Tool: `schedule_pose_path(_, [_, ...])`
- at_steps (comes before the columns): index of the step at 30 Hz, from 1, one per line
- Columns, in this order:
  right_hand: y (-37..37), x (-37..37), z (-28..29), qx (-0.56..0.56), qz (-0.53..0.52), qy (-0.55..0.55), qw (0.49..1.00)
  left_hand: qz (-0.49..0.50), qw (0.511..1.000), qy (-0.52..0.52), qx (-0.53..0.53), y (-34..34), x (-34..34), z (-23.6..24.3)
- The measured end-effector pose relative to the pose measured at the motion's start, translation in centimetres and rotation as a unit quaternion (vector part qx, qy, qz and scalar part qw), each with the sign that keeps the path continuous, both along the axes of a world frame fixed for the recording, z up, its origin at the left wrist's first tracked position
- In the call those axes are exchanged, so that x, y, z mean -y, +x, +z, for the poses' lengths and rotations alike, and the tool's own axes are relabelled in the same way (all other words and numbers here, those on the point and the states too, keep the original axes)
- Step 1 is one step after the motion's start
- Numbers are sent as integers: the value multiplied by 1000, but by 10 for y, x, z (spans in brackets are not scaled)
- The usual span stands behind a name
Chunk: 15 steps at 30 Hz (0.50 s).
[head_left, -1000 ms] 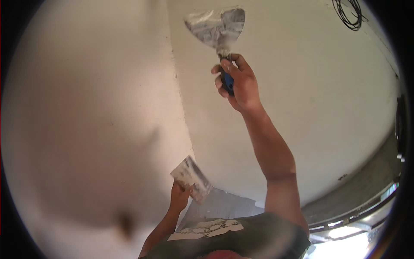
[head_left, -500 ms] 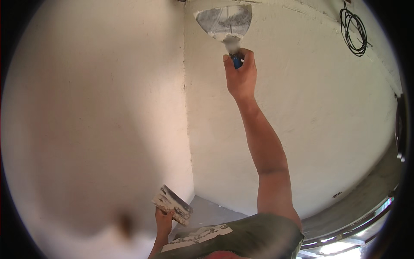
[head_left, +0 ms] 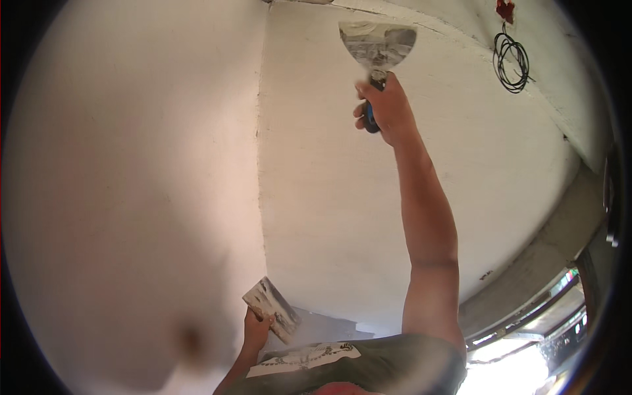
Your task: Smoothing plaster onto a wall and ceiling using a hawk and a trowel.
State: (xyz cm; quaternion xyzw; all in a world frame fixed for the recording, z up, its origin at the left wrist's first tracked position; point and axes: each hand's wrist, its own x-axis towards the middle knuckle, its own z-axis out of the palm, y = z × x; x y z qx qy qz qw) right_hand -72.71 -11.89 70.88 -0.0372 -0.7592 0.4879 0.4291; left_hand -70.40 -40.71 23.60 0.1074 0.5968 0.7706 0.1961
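High up, my right hand (head_left: 390, 108) grips the dark blue-and-black handle of a wide putty knife (head_left: 378, 46). Its flared metal blade, smeared with pale filler, is up against or close to the upper part of the cream wall (head_left: 329, 164); whether it touches I cannot tell. Low at the left, my left hand (head_left: 257, 329) is closed around the edge of a flat rectangular plate (head_left: 273, 308), coated with whitish and dark filler smears. That plate is held tilted in front of my chest, well below the putty knife.
A wall corner (head_left: 261, 131) runs down left of centre, joining the shadowed left wall (head_left: 131, 164). A coil of black cable (head_left: 511, 62) hangs at the upper right below a red-brown patch (head_left: 505, 10). Bright openings (head_left: 507, 372) show at the lower right.
My right hand with the putty knife has moved right, and its grip on the handle looks turned. The view has shifted, bringing the cable coil and corner further left. The left hand still holds the plate.
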Motion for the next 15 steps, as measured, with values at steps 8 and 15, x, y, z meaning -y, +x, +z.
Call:
schedule_pose_path(8, [-72,14,27,-92,190,-216,953,-95,994,17,-60,-8,3,16])
schedule_pose_path(15, [-94,-54,75,-146,169,-295,929,-88,993,4,-77,-2,1,26])
